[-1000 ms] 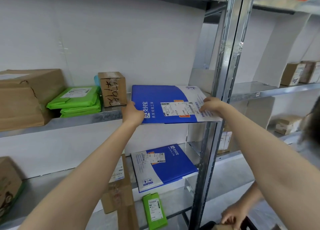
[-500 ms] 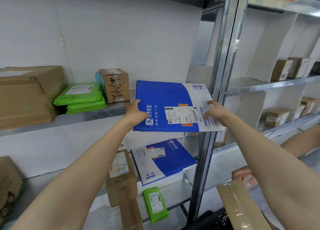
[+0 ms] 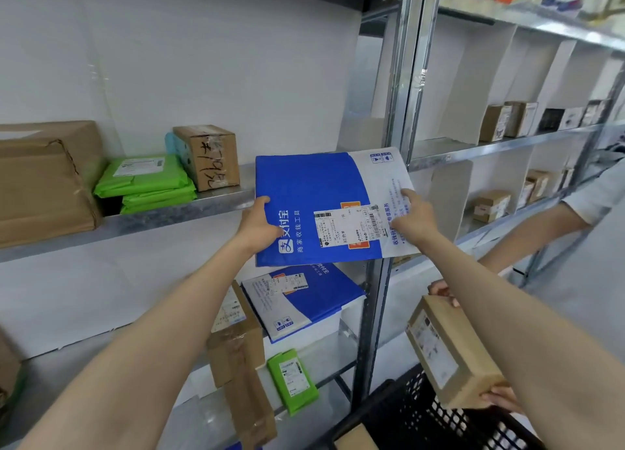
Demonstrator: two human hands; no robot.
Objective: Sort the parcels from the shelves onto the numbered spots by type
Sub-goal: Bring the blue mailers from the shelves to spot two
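Upper left, middle shelf: a large brown cardboard box (image 3: 44,182), a stack of bright green plastic mailers (image 3: 145,182) just beside it, then a small brown carton with black handwriting (image 3: 206,157). No hand touches any of them.
Left hand (image 3: 260,224): the thumb is curled over the parcel's left edge and the fingers are hidden beneath it, making a pinch grip.
Parcel in hand: a flat blue-and-white plastic mailer (image 3: 324,209) at centre frame, tilted toward the person in front of the shelf lip. I cannot tell whether its far edge touches the shelf.
Right hand (image 3: 411,218): the fingers lie on the white end by the label with the forefinger straight and the thumb out of sight below. It holds that edge.
Steel upright (image 3: 402,77): just behind the mailer's right corner.
Lower right: another person's hands hold a plain brown rectangular carton (image 3: 449,351) above a black plastic basket (image 3: 422,415).
Risk: the mailer is held only at its edges, so I judge it could sag or slip. Swung right, its corner may catch the upright; lowered carelessly, it may knock the other person's carton.
Numbered spots: not in view.
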